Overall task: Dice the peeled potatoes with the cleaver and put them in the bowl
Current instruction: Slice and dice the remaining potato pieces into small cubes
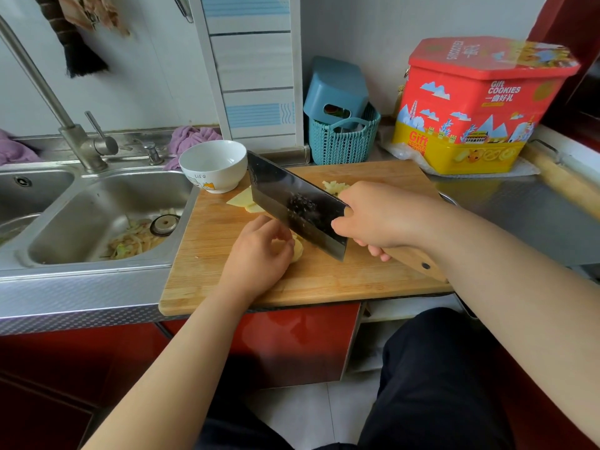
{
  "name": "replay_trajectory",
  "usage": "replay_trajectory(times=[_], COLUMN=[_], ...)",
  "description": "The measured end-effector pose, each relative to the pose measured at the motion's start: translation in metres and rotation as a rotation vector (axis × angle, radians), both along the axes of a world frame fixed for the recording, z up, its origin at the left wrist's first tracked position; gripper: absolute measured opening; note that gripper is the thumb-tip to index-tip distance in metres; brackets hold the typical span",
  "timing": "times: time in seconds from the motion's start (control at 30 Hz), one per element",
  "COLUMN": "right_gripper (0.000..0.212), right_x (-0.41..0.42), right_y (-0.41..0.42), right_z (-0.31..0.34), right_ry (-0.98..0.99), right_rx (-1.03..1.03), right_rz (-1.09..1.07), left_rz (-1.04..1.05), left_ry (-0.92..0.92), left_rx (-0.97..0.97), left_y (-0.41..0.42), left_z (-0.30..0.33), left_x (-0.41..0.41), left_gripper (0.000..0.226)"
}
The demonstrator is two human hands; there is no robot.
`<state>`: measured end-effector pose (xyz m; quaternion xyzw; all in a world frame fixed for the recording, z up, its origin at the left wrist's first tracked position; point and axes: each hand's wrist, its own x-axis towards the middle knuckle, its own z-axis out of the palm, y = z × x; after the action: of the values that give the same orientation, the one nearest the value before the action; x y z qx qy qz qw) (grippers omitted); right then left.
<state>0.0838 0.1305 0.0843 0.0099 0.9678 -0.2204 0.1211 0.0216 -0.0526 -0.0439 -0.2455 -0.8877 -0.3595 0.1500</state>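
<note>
On the near half of the wooden cutting board [227, 254], the left hand [259, 251] curls its fingers over a peeled potato piece [297, 251], pinning it down. Just right of it, the right hand [380, 216] is wrapped round the wooden handle of the cleaver [292, 203], whose dark blade tilts above the board beside the potato. Farther back on the board lie potato slices [242, 200] and a small heap of diced potato [334, 187]. At the board's far left corner stands the white bowl [212, 165], beside the sink [97, 216]. Beyond the board's far right corner sits a cookie tin [477, 105].
</note>
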Motion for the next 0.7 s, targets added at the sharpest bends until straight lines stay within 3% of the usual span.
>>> replay_trajectory(times=[0.2,0.43,0.57,0.67,0.7], right_gripper=[0.017,0.011,0.016,0.042,0.042], right_x=[-0.004,-0.009,-0.01,-0.014,-0.014], right_y=[-0.01,-0.019,-0.01,0.002,0.004], right_z=[-0.004,-0.018,-0.029,-0.03,-0.03], right_ry=[-0.061,-0.101,-0.074,-0.112,-0.112], right_rx=[0.058,0.148,0.051,-0.093,-0.113], right_rz=[0.019,0.016,-0.05,-0.126,-0.127], left_rz=[0.012,0.043,0.051,0.052,0.054], left_ry=[0.043,0.056,0.077,0.097,0.101], left_rx=[-0.062,-0.077,-0.087,-0.084,-0.081], left_y=[0.002,0.002,0.002,0.001,0.0], left_z=[-0.002,-0.004,-0.003,-0.003,-0.003], left_x=[0.0,-0.002,0.0,0.003,0.004], left_gripper=[0.008,0.002,0.003,0.005,0.006])
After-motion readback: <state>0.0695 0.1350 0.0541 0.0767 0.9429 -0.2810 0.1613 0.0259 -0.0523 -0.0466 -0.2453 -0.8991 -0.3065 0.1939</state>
